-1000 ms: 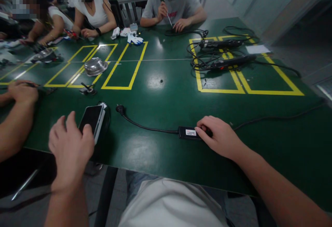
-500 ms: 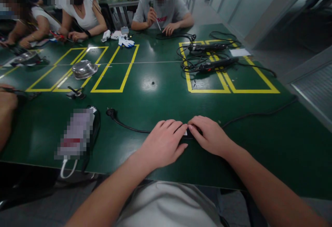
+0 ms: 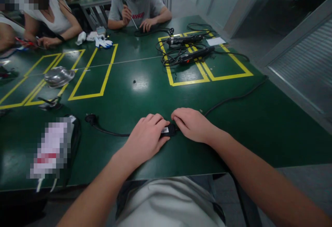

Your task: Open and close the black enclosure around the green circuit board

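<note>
My left hand (image 3: pixel 149 133) is closed over a black power adapter (image 3: pixel 171 130), a small box with a white label, lying on the green table. Most of the adapter is hidden under the palm; its ribbed right end shows past the fingers. From its left side a cord (image 3: pixel 116 134) runs to a black plug (image 3: pixel 90 119). My right hand (image 3: pixel 193 125) is curled, fingers together, around the black cable (image 3: pixel 230 99) just right of the adapter. What its fingertips touch is partly hidden.
Two black corded power tools (image 3: pixel 197 55) lie in yellow-taped boxes at the back right. On the left are a blurred-out phone-like device (image 3: pixel 52 147), a dark metal part (image 3: pixel 50 103) and a shiny metal bowl (image 3: pixel 59 77). Across the table, a person (image 3: pixel 140 7) holds a screwdriver.
The view has swung to the right. My right hand has slid off the adapter's end, a gap now shows between my hands, and more of the adapter is visible. My left hand stays on it.
</note>
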Motion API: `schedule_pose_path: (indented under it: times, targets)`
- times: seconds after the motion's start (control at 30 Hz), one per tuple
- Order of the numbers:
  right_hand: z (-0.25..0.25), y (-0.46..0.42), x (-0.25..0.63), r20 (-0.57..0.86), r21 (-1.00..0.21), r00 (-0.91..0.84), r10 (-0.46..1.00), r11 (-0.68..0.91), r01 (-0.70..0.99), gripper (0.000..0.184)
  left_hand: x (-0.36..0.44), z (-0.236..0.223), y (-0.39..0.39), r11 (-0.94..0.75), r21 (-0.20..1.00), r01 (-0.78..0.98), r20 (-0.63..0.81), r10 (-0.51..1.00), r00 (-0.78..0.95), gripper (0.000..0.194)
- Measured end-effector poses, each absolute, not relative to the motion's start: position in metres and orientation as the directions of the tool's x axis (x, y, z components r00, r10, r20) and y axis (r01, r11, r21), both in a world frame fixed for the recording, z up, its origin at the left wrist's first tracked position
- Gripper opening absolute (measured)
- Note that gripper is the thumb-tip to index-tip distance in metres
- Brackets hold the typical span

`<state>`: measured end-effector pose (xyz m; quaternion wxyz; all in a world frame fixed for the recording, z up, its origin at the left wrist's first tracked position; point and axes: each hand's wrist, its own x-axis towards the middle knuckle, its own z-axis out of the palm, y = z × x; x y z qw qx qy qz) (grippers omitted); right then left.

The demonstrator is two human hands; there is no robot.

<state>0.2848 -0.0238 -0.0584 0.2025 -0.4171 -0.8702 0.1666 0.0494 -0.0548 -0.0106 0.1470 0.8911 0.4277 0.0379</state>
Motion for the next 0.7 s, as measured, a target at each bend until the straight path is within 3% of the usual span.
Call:
schedule_pose_path:
  times: [0.1, 0.37, 0.4, 0.53, 0.7]
  targets:
    - [-0.059, -0.022, 0.285, 0.208, -0.471, -0.539, 0.816, 0.566, 0.677, 0.021, 0.051, -0.005, -0.048, -0.597, 0.283, 0.751, -0.104, 0.759, 0.643, 0.032]
    - [-0.059, -0.016, 0.281, 0.192, -0.465, -0.507, 0.841, 0.533, 0.707, 0.019, 0.043, 0.005, -0.012, -0.526, 0.577, 0.624, -0.139, 0.69, 0.71, 0.029]
    - [-0.059, -0.016, 0.281, 0.19, -0.461, -0.503, 0.843, 0.529, 0.713, 0.019, 0.042, 0.005, -0.006, -0.508, 0.575, 0.641, -0.118, 0.724, 0.679, 0.028]
    - [-0.057, -0.016, 0.279, 0.183, -0.431, -0.492, 0.851, 0.519, 0.738, 0.021, 0.044, -0.01, 0.013, -0.429, 0.369, 0.824, -0.035, 0.88, 0.474, 0.034]
    - [-0.049, -0.023, 0.276, 0.163, -0.347, -0.527, 0.834, 0.548, 0.761, 0.024, 0.043, -0.028, 0.016, -0.431, 0.337, 0.837, 0.006, 0.89, 0.456, 0.041]
